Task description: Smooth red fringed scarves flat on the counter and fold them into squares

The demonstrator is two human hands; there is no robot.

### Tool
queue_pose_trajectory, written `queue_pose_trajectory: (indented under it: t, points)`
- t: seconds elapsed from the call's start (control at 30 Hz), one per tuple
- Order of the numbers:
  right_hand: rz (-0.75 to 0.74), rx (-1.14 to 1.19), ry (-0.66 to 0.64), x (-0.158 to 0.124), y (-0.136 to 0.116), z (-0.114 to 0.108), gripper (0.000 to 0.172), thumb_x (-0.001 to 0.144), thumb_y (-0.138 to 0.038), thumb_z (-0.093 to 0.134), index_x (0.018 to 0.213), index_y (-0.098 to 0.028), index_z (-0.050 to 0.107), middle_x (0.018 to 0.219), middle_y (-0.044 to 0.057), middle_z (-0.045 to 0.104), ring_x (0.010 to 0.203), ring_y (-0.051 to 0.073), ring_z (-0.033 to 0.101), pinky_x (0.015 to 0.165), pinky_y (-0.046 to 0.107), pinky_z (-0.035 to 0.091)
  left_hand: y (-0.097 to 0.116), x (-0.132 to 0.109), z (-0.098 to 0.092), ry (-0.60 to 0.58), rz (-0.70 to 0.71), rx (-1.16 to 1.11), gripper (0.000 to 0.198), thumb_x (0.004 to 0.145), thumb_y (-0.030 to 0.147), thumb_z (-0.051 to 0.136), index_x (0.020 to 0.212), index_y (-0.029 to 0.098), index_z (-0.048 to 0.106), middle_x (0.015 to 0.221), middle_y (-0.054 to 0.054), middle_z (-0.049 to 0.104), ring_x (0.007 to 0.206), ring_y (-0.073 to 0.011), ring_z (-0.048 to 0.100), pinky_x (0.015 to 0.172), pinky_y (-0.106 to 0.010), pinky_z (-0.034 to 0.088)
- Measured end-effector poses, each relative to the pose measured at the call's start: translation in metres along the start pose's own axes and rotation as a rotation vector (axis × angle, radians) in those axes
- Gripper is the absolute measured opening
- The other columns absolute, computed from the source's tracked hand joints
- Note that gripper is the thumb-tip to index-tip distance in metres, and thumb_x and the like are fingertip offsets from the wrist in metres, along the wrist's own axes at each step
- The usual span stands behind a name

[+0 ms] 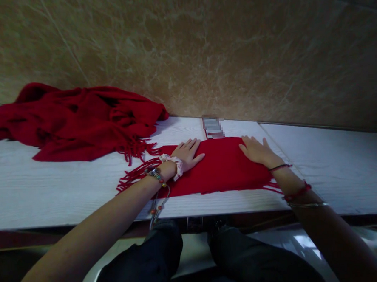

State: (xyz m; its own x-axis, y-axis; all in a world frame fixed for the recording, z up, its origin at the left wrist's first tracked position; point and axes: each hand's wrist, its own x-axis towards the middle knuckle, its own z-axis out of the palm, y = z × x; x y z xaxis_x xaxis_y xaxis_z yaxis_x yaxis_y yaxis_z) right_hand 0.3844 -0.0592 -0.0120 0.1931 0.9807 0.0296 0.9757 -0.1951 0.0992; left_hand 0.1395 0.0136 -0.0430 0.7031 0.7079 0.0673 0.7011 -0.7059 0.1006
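A red fringed scarf (222, 166) lies flat as a folded rectangle on the white wood-grain surface (67, 191). Its fringe spreads out at the left end, and a few strands show at the lower right. My left hand (188, 153) rests palm down on the left part of the scarf, fingers stretched out. Over its right edge lies my right hand (257, 150), also flat with the fingers apart. Neither hand grips the cloth. To the left, a second red fringed cloth (88, 121) is heaped loosely, its tassels close to the folded scarf.
Just behind the scarf lies a small flat item with a blurred-out face (213, 127). A brown marbled wall (186, 51) runs along the back of the white surface. The front edge of the surface is close to my legs (170, 252).
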Motion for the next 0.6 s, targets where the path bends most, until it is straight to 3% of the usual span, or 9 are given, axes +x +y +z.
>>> queue_pose_trajectory:
  t: [0.1, 0.2, 0.27, 0.37, 0.47, 0.6]
  points:
    - [0.01, -0.024, 0.093, 0.001, 0.001, -0.013, 0.051, 0.087, -0.031, 0.026, 0.131, -0.007, 0.036, 0.14, 0.018, 0.03, 0.129, 0.033, 0.023, 0.099, 0.06, 0.017, -0.001, 0.001, 0.002, 0.002, 0.004, 0.004, 0.061, 0.09, 0.047, 0.025, 0.137, 0.008, 0.023, 0.142, -0.012, 0.025, 0.13, -0.0235, 0.021, 0.105, -0.038, 0.018]
    - [-0.168, 0.078, 0.194, -0.003, -0.026, -0.021, 0.052, 0.087, -0.03, 0.026, 0.134, -0.008, 0.031, 0.143, 0.016, 0.025, 0.131, 0.028, 0.019, 0.102, 0.051, 0.021, -0.002, 0.001, 0.004, 0.016, 0.006, 0.008, 0.062, 0.09, 0.048, 0.025, 0.137, 0.008, 0.023, 0.142, -0.012, 0.025, 0.13, -0.0237, 0.021, 0.105, -0.038, 0.019]
    - [-0.305, 0.165, 0.142, -0.008, -0.048, -0.018, 0.052, 0.088, -0.034, 0.025, 0.135, -0.012, 0.031, 0.143, 0.013, 0.024, 0.131, 0.026, 0.02, 0.102, 0.047, 0.024, -0.003, 0.001, 0.004, 0.019, 0.011, 0.008, 0.061, 0.09, 0.048, 0.023, 0.137, 0.009, 0.023, 0.142, -0.012, 0.025, 0.13, -0.0239, 0.022, 0.105, -0.039, 0.019]
    - [-0.385, 0.187, 0.056, -0.013, -0.066, -0.007, 0.052, 0.089, -0.037, 0.024, 0.135, -0.014, 0.031, 0.143, 0.011, 0.027, 0.131, 0.025, 0.021, 0.103, 0.048, 0.022, -0.002, 0.001, 0.003, 0.003, 0.015, 0.007, 0.061, 0.091, 0.047, 0.023, 0.138, 0.009, 0.022, 0.141, -0.012, 0.025, 0.13, -0.0241, 0.022, 0.104, -0.039, 0.02]
    - [-0.364, 0.16, 0.031, -0.012, -0.057, 0.003, 0.052, 0.089, -0.037, 0.023, 0.135, -0.015, 0.03, 0.143, 0.011, 0.027, 0.131, 0.024, 0.02, 0.102, 0.049, 0.021, -0.001, 0.0, -0.001, -0.016, 0.005, 0.009, 0.061, 0.091, 0.047, 0.023, 0.137, 0.009, 0.022, 0.142, -0.012, 0.025, 0.13, -0.0239, 0.022, 0.105, -0.039, 0.019]
    - [-0.255, 0.159, 0.061, -0.008, -0.021, 0.014, 0.053, 0.089, -0.037, 0.022, 0.135, -0.013, 0.031, 0.142, 0.014, 0.028, 0.13, 0.025, 0.023, 0.101, 0.051, 0.024, 0.0, 0.0, -0.003, -0.027, 0.01, 0.0, 0.061, 0.09, 0.047, 0.023, 0.137, 0.008, 0.023, 0.141, -0.012, 0.025, 0.13, -0.0238, 0.022, 0.105, -0.038, 0.019]
